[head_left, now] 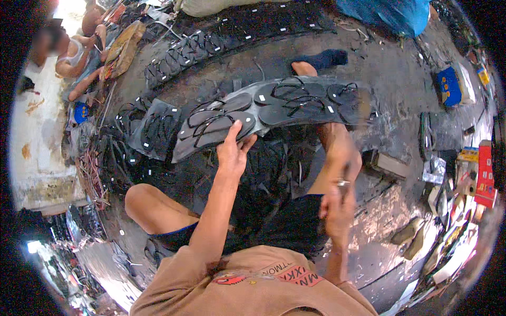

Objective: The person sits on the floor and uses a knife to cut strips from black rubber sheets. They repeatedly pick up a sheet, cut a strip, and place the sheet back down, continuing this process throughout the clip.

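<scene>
- Resting at the near edge of the grey sheet point(179, 154), our left hand point(234, 150) touches one of the black sandals point(226, 124); we cannot tell whether its fingers pinch or only steady. If that is a light touch, a tug could shift the sandal askew.
- Our right hand point(337, 213), well apart from the left and on its near right, is closed around a dark tool point(345, 184) with a shiny part. Blur hides what kind it is; swung or pushed carelessly, it could nick a strap or scuff a sole.
- The sheet runs from just left of our left hand to beyond the right one, passing over our right leg point(340, 152). Because the leg makes an uneven prop, we might see the sheet buckle or slide if we move the knee.
- That bare leg lies just beyond the tool, so a slip forward could hurt us.
- More sandals on a second sheet point(153, 131) lie left of our left hand; dragging ours that way could tangle the straps.
- A box point(389, 164) sits right of our right hand, where a wide elbow might knock it.
</scene>
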`<move>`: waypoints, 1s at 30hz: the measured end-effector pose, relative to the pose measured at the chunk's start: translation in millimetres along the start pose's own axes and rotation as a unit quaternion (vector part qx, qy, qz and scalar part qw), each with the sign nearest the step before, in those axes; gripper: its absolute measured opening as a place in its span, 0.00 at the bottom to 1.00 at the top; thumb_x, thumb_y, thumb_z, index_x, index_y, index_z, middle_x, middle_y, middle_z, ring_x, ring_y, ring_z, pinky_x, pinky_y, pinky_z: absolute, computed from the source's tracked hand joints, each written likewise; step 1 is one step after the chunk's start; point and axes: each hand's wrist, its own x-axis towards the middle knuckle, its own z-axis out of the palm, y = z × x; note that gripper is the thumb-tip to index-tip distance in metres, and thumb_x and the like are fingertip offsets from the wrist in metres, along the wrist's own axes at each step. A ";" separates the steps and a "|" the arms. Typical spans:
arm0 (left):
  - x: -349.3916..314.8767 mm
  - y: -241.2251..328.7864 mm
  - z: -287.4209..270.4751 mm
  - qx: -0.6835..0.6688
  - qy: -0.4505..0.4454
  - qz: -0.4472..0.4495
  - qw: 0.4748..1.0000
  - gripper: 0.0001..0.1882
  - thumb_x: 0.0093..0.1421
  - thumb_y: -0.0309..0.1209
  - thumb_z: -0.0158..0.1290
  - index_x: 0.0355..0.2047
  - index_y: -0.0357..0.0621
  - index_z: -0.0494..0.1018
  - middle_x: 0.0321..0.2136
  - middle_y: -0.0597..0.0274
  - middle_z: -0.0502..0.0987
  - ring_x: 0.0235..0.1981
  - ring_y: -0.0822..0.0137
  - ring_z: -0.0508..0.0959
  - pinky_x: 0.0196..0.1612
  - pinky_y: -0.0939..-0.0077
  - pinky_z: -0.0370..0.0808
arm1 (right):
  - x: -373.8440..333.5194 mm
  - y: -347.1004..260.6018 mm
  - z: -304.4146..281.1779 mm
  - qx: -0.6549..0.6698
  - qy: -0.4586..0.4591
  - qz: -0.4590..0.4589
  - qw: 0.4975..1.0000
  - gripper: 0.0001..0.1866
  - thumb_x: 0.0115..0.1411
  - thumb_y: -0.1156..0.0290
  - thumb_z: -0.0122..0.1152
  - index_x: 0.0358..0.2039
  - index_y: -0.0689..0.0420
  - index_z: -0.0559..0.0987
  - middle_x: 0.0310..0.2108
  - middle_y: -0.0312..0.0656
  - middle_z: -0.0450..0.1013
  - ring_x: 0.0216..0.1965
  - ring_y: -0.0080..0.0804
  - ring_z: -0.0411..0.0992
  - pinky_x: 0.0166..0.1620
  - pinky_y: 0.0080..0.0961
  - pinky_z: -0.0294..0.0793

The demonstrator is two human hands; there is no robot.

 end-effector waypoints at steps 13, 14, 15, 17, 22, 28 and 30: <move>-30.6 6.1 6.3 0.048 0.021 -0.017 0.998 0.15 0.63 0.39 0.66 0.41 0.41 0.80 0.28 0.56 0.83 0.23 0.71 0.80 0.27 0.76 0.76 | 15.0 3.8 116.9 -0.169 -0.189 -0.030 0.967 0.21 0.73 0.56 0.55 0.35 0.65 0.74 0.27 0.58 0.76 0.28 0.56 0.74 0.34 0.45 0.71; -30.6 3.9 3.7 0.042 0.014 -0.019 0.999 0.15 0.63 0.39 0.66 0.41 0.41 0.80 0.28 0.56 0.83 0.22 0.71 0.79 0.27 0.77 0.76 | 21.3 8.1 122.3 -0.175 -0.178 -0.046 0.967 0.21 0.74 0.57 0.55 0.35 0.66 0.73 0.25 0.58 0.73 0.25 0.52 0.70 0.33 0.43 0.69; -31.5 2.9 1.6 0.037 0.008 -0.018 0.999 0.14 0.63 0.38 0.66 0.41 0.41 0.80 0.28 0.56 0.83 0.22 0.72 0.79 0.26 0.78 0.76 | 29.3 13.5 129.5 -0.179 -0.168 -0.062 0.967 0.21 0.74 0.57 0.55 0.34 0.66 0.73 0.24 0.57 0.71 0.23 0.47 0.66 0.31 0.41 0.67; -35.5 -1.3 1.1 0.029 0.008 -0.032 0.999 0.14 0.63 0.38 0.65 0.42 0.40 0.80 0.29 0.55 0.83 0.22 0.73 0.79 0.26 0.78 0.76 | 49.6 19.3 142.7 -0.184 -0.134 -0.076 0.971 0.22 0.73 0.57 0.56 0.34 0.68 0.75 0.24 0.60 0.73 0.24 0.52 0.69 0.32 0.44 0.67; -29.6 -8.7 1.6 -0.002 0.030 -0.037 0.999 0.15 0.64 0.37 0.65 0.44 0.39 0.80 0.30 0.56 0.83 0.22 0.73 0.78 0.26 0.77 0.75 | 79.6 25.9 162.5 -0.192 -0.133 -0.062 0.970 0.22 0.73 0.57 0.56 0.34 0.68 0.75 0.25 0.60 0.74 0.23 0.54 0.69 0.32 0.45 0.68; -36.9 4.9 -19.3 0.011 0.035 -0.032 0.999 0.15 0.63 0.32 0.65 0.48 0.41 0.78 0.39 0.64 0.82 0.30 0.66 0.82 0.25 0.80 0.75 | 115.8 44.1 203.5 -0.260 -0.195 -0.154 0.933 0.18 0.65 0.56 0.63 0.38 0.62 0.82 0.29 0.58 0.80 0.32 0.62 0.79 0.37 0.50 0.78; -51.1 -12.6 13.7 0.043 -0.029 -0.036 0.998 0.14 0.63 0.32 0.65 0.47 0.42 0.77 0.37 0.63 0.82 0.29 0.66 0.82 0.23 0.78 0.74 | 209.8 171.7 189.6 -0.379 -0.232 -0.155 0.882 0.17 0.58 0.59 0.66 0.40 0.59 0.83 0.29 0.51 0.82 0.31 0.53 0.80 0.38 0.45 0.78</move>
